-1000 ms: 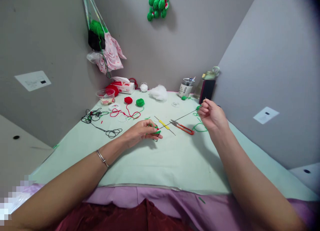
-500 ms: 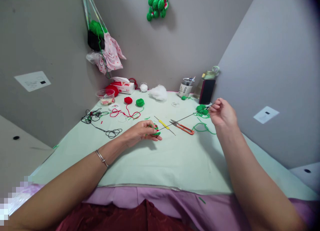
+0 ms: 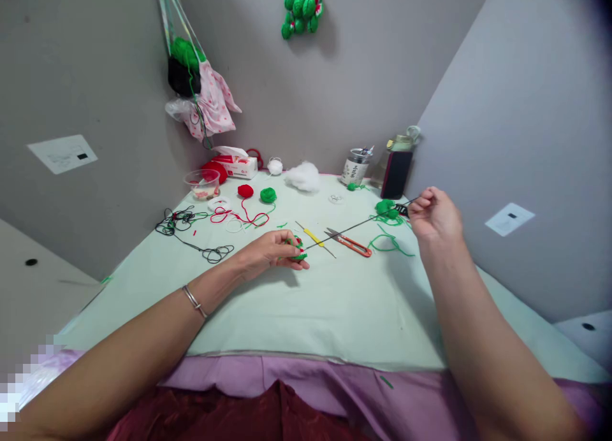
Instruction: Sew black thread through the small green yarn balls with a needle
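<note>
Over the middle of the table, my left hand (image 3: 273, 253) is closed around a small green and red crocheted piece (image 3: 299, 255), mostly covered by the fingers. A black yarn strand (image 3: 356, 225) runs taut from that piece up to my right hand (image 3: 434, 216), which pinches its far end at the right. Whether a needle is in the right fingers cannot be made out. Beneath the strand lie a yellow-handled crochet hook (image 3: 313, 238) and orange-handled thread snips (image 3: 352, 244). A green yarn bundle (image 3: 386, 209) rests just left of my right hand.
Tangled black yarn (image 3: 178, 222) lies at the left. Behind are a red yarn ball (image 3: 245, 190), a green yarn ball (image 3: 268, 195), white stuffing (image 3: 304, 176), a plastic bowl (image 3: 203, 185) and a tissue box (image 3: 239, 166). A phone (image 3: 396, 174) leans against a bottle at the back right.
My right hand has moved slightly farther right, drawing the black yarn out longer. My left hand stays in place with the crocheted piece.
</note>
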The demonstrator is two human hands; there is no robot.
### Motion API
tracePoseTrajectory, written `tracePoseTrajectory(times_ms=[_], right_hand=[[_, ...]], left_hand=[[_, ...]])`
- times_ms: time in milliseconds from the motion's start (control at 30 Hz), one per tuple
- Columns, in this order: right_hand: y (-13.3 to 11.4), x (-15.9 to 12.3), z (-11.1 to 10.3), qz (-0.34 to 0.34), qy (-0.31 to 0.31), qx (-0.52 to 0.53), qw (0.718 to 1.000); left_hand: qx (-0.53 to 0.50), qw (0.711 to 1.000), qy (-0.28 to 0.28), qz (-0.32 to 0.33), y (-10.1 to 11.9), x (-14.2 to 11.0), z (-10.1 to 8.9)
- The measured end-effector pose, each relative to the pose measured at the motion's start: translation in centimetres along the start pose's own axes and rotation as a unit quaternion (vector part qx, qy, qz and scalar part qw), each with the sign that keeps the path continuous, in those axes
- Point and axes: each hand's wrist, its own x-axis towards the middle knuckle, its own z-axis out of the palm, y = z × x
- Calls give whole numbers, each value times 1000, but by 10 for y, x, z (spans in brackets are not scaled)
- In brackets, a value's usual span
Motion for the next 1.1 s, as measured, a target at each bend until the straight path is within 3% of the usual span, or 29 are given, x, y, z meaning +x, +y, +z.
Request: tracePoseTrajectory(times_ms=[467, 1100], right_hand=[[-6, -1, 2, 1, 48, 34, 998], [-11, 0, 0, -13, 57, 40, 997]], left_hand=[[-2, 1000, -7, 1, 0, 0, 0], [2, 1000, -6, 3, 0, 0, -2]])
